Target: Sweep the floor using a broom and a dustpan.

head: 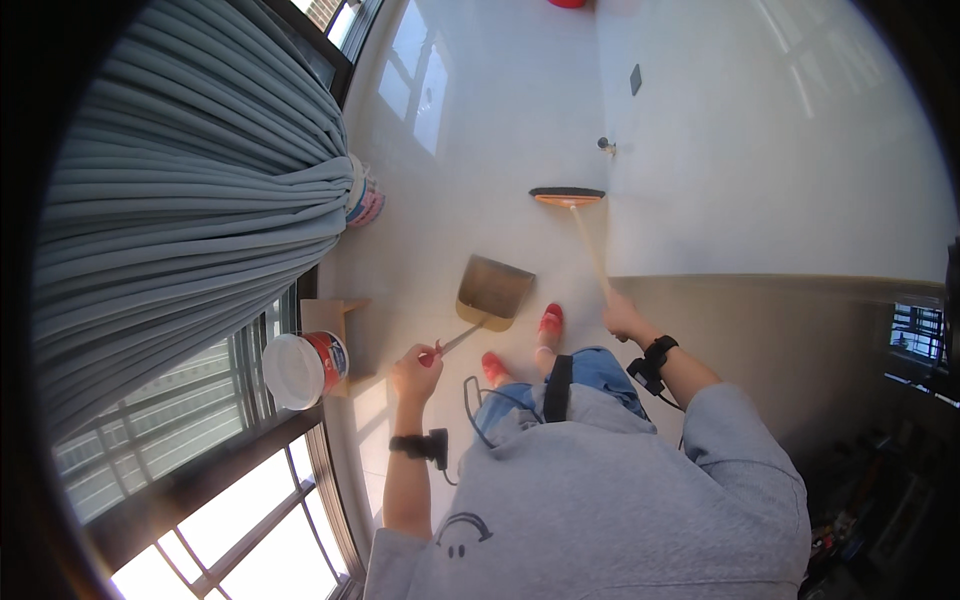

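Observation:
My left hand [417, 370] grips the upper end of a long-handled dustpan [496, 289], whose brownish pan rests on the pale floor ahead of my feet. In my right hand [627, 313] is the light-coloured handle of a broom [589, 244]. The orange broom head [568, 199] with dark bristles lies farther ahead, on the floor close to the foot of the white wall. Pan and bristles are apart. The top of the broom handle is hidden by my right hand.
At my left, a white bucket [296, 372] sits by a small wooden stand [345, 341] near the window. A tied grey-blue curtain [225, 172] partly covers another bucket [365, 196]. A door stop [607, 145] juts from the white wall [757, 165]. Something red [568, 3] shows at the far edge.

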A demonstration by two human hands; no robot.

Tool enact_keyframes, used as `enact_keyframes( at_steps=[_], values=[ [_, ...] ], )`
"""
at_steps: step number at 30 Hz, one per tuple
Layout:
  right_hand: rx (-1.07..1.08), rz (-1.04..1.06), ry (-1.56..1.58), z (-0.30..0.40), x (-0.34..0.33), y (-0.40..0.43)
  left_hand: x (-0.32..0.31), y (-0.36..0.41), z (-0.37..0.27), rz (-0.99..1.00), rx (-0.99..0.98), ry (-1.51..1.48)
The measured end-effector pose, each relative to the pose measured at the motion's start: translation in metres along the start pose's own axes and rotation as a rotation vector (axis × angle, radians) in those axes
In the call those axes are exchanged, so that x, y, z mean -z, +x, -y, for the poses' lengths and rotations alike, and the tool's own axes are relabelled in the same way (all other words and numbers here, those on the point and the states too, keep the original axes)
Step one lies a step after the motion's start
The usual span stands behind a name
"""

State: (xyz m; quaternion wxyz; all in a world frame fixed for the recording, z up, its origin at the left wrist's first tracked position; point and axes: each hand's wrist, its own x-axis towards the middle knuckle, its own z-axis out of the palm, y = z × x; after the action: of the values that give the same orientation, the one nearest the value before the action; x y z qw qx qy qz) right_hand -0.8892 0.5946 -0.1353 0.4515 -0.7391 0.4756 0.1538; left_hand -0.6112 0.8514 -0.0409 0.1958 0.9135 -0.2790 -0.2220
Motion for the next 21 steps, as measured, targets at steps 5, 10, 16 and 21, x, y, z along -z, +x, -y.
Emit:
enact_keyframes(
  at_steps=[5,10,16,21],
  values=[
    [-0.115,0.189,0.065,0.022,-0.017,-0.060,-0.006,-0.008,-0.003,-0.017,0.030,0.047],
    [-0.261,0.333,0.680,0.050,0.015,-0.097,-0.006,-0.001,-0.001,-0.015,0.030,0.039],
    [-0.226,0.258,0.661,0.095,0.038,-0.103,0.000,-0.024,0.012,0.030,0.092,0.041],
    [0.001,0.094,0.408,0.145,0.007,-0.048,0.004,-0.049,0.022,-0.117,0.165,-0.011]
  ],
)
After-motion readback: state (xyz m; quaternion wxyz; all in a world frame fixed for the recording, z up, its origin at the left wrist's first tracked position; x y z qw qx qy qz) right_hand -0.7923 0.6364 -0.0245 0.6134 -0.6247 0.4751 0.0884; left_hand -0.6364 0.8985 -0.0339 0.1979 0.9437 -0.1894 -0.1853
